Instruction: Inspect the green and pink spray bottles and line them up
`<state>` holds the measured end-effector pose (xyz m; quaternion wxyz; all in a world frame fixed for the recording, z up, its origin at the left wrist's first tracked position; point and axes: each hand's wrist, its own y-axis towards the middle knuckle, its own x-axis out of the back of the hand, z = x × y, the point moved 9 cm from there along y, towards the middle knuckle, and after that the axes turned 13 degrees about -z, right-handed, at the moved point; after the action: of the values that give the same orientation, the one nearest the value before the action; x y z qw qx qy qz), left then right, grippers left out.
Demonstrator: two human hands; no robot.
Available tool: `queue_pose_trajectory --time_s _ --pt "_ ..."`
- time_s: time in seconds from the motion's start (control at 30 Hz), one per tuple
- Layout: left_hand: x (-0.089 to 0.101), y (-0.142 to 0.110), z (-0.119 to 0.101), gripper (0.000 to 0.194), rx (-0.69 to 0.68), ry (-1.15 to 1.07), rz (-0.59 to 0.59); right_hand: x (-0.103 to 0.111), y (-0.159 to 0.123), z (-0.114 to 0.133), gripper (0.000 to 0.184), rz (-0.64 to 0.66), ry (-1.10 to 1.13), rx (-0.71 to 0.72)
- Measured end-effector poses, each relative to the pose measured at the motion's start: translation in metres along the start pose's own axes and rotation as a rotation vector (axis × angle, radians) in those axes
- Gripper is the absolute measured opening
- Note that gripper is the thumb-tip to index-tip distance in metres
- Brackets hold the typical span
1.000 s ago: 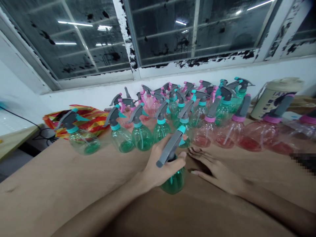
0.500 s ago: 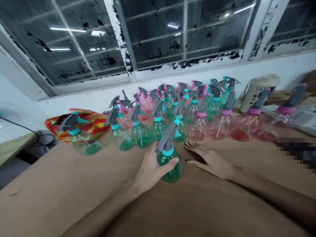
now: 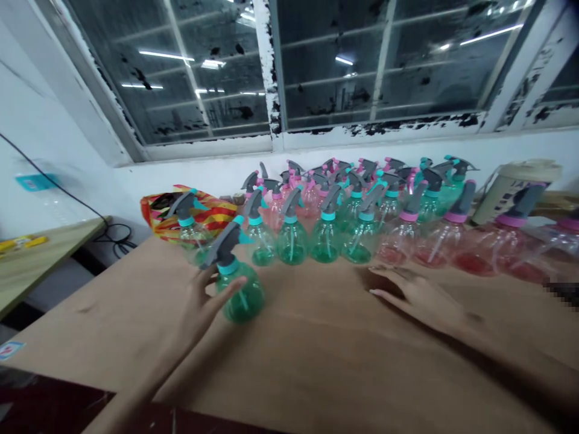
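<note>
My left hand [image 3: 203, 304] is wrapped round a green spray bottle [image 3: 242, 295] with a turquoise collar and grey trigger head. The bottle is tilted a little, at the left of the table, in front of another green spray bottle [image 3: 192, 232]. My right hand [image 3: 418, 295] rests on the table with its fingers stretched out and nothing in them. Just behind its fingertips stand a green spray bottle [image 3: 360, 244] and a pink spray bottle [image 3: 398, 241], part of a front row of several green and pink ones.
More spray bottles crowd behind the front row, up to the wall below the window [image 3: 384, 66]. A red and yellow striped bag [image 3: 217, 211] lies at the back left. A cream container [image 3: 511, 187] stands at the back right. Black cable [image 3: 118, 232] hangs by a side table [image 3: 54, 253].
My left hand has carried the green spray bottle leftward, away from my right hand and close to the lone bottle by the bag. The camera view has turned left.
</note>
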<state>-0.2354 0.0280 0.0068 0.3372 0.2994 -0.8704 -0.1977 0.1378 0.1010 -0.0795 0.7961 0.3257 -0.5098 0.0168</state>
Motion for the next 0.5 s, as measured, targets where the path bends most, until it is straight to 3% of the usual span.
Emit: queue_pose_trajectory --time_s 0.1,0.2,0.37,0.5 --pt "0.022 0.020 0.022 0.038 0.002 0.015 -0.065 0.008 0.015 0.027 0.044 0.010 -0.027 -0.006" --pt "0.028 0.035 0.031 0.035 -0.069 -0.006 -0.123 0.017 0.035 0.061 0.041 -0.019 0.004 -0.034" --pt "0.017 0.051 0.046 0.037 -0.135 -0.008 -0.193 0.011 0.072 0.120 0.033 -0.043 0.209 -0.026" --pt "0.006 0.061 0.052 0.035 -0.187 0.049 -0.189 -0.011 0.100 0.156 0.047 0.021 0.296 -0.025"
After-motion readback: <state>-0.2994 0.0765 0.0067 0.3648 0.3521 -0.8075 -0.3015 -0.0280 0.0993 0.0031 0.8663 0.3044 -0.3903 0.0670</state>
